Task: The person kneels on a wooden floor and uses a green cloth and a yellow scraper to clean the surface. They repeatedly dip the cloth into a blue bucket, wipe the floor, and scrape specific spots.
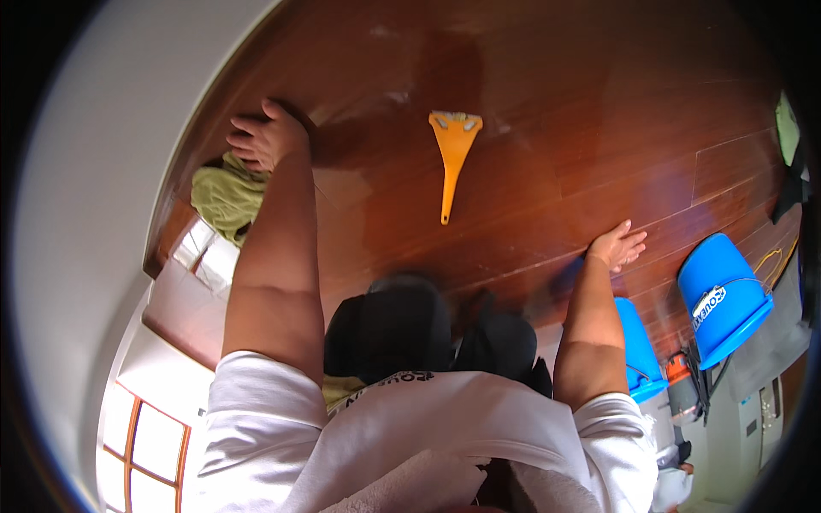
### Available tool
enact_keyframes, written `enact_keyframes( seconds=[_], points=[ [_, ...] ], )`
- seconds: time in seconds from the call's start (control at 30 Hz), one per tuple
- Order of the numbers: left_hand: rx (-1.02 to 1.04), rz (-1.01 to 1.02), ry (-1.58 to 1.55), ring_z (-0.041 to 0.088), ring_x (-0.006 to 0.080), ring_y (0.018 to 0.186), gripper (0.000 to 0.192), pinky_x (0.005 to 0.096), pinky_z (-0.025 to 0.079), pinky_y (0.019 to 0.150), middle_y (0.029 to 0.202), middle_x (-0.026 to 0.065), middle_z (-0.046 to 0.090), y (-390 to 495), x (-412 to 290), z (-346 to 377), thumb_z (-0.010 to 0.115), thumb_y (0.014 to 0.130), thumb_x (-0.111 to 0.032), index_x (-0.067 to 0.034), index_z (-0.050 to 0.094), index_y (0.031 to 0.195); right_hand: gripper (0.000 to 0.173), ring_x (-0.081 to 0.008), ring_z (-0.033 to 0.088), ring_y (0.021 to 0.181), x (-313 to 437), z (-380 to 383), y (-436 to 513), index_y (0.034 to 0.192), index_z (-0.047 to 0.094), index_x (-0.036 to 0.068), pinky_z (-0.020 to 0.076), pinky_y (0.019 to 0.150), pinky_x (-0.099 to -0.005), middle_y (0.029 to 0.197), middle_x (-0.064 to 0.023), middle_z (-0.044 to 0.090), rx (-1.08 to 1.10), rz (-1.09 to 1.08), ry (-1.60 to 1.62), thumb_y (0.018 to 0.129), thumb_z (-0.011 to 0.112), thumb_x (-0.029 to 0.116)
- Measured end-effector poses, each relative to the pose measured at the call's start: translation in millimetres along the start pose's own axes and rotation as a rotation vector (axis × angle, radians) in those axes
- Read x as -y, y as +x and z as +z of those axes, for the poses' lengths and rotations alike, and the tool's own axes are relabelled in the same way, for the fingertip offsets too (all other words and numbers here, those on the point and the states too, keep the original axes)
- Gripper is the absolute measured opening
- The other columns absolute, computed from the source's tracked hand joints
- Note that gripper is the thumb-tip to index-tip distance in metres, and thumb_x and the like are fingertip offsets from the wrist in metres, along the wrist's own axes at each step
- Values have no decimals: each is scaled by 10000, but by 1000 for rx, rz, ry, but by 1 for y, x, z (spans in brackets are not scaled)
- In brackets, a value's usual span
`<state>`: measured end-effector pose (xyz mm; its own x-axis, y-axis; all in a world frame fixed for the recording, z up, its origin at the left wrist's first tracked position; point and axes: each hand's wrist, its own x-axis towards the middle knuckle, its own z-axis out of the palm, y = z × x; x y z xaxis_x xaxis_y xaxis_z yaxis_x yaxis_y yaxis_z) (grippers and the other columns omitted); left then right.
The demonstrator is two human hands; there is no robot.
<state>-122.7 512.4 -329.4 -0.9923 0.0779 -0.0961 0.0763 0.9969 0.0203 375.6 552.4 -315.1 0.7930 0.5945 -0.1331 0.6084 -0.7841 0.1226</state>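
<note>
A yellow scraper [455, 151] with a wide blade head lies on the dark reddish wood floor [513, 211], its handle towards me. My left hand [268, 138] is at the upper left near the skirting board, fingers spread, just above a crumpled green cloth [224, 195]; whether it touches the cloth I cannot tell. On the right, my right hand [619, 247] is held low by the floor, fingers apart and holding nothing. A ring shows on one of its fingers. Both hands are away from the scraper.
Two blue buckets, one upper [718, 295] and one lower [638, 349], stand at the right beside an orange and grey machine [683, 388]. A white wall [128, 115] curves along the left. A light green cloth [787, 128] is at the far right. Another person [673, 481] is partly visible at lower right.
</note>
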Motion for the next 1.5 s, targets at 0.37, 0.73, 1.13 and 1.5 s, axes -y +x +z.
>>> enact_keyframes(
  seconds=[0.37,0.73,1.13,1.5],
  points=[
    [115,126,-68,104,364,1329,751,489,131,1064,1448,189,93,-1,16,-14,368,840,-578,-128,160,1405,541,-356,424,1174,-18,-81,-51,1249,421,-38,341,981,-364,1241,-247,456,258,-691,335,827,560,271],
    [35,265,-3,123,372,1314,721,483,136,1058,1435,196,125,-3,38,-4,403,831,-553,-148,205,1394,720,-375,496,1024,111,-42,-230,1371,224,78,422,853,-401,1123,-238,485,607,-1075,192,777,606,221],
    [-4,273,36,121,351,1319,729,482,129,1057,1440,181,122,-1,35,-3,388,828,-559,-149,195,1398,445,-322,540,822,76,-50,-149,1299,408,132,445,732,-373,875,-153,544,471,-1162,393,870,523,164],
    [24,257,24,112,350,1323,730,477,123,1059,1443,178,120,-2,32,-7,379,830,-562,-148,187,1400,405,-70,498,711,102,-25,-157,1295,439,114,448,581,-210,974,-52,577,666,-1037,523,898,498,173]
  ],
)
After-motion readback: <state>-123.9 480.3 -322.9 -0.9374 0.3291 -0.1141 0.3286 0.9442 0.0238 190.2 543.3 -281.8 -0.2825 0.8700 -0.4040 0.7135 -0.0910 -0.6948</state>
